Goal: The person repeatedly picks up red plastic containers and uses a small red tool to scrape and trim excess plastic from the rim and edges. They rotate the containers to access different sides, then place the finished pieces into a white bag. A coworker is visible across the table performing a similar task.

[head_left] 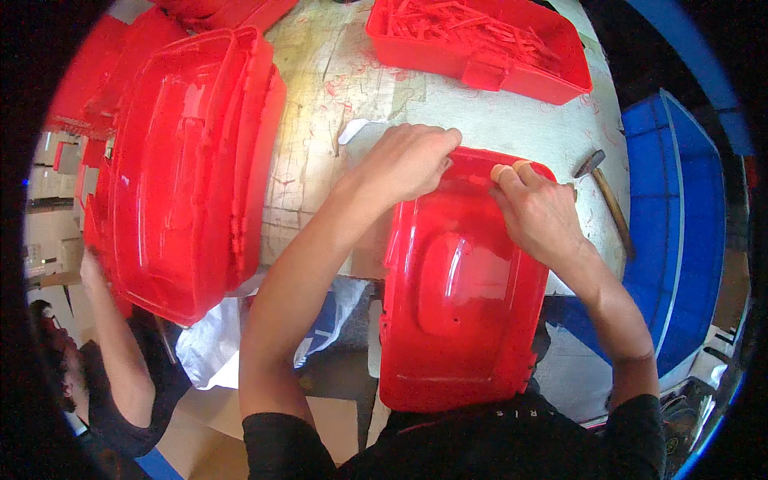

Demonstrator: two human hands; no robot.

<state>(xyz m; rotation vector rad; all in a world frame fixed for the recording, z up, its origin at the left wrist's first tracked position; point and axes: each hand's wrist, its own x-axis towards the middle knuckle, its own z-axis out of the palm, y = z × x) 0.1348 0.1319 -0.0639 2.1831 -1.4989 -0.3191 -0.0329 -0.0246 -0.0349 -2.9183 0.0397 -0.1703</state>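
Note:
A glossy red plastic lid (460,336) with a raised middle panel leans between my body and the table edge. My left hand (416,160) is closed at its far left corner, with the fingers curled over the rim and the fingertips partly hidden. At the far right part of that rim, my right hand (540,208) grips the edge with bent fingers. Pale orange coverings show on some of its fingertips.
Nested red plastic shells (176,176) stand at the left, near a co-worker's arm (120,344). A red bin (480,76) of red strips sits at the back. A hammer (612,200) lies at the right, beside a blue crate (672,216). A white scrap (354,130) rests on the worn table (312,160).

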